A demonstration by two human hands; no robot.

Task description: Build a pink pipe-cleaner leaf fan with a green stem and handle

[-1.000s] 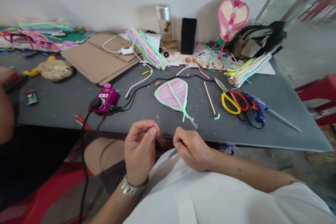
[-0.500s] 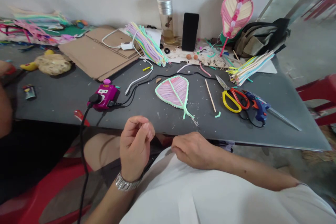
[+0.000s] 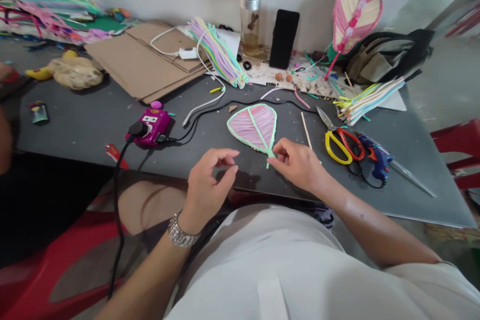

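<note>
On the grey table lies a leaf-shaped pipe-cleaner fan (image 3: 258, 125), lilac and pink inside a mint green edge, with a green midrib and short stem. My right hand (image 3: 296, 162) has its thumb and forefinger closed on that stem, hiding the wire ends. My left hand (image 3: 212, 180), with a metal watch on the wrist, hovers at the table's front edge, thumb and fingers apart and nothing between them. It is left of the stem, not touching the fan. A thin pale stick (image 3: 306, 130) lies just beyond my right hand, its lower end hidden.
Scissors (image 3: 339, 142) and a blue glue gun (image 3: 378, 157) lie to the right. A purple power adapter (image 3: 152, 127) with black cables sits left. Behind are cardboard sheets (image 3: 127, 67), pipe-cleaner bundles (image 3: 219, 55), a bottle (image 3: 250, 20), a phone (image 3: 284, 39) and a pink fan (image 3: 356, 20). Another person's arm (image 3: 4, 140) shows at far left.
My right hand has moved up from the table's edge onto the fan's stem. My left hand has risen slightly, and its fingers have parted. The camera view has shifted a little.
</note>
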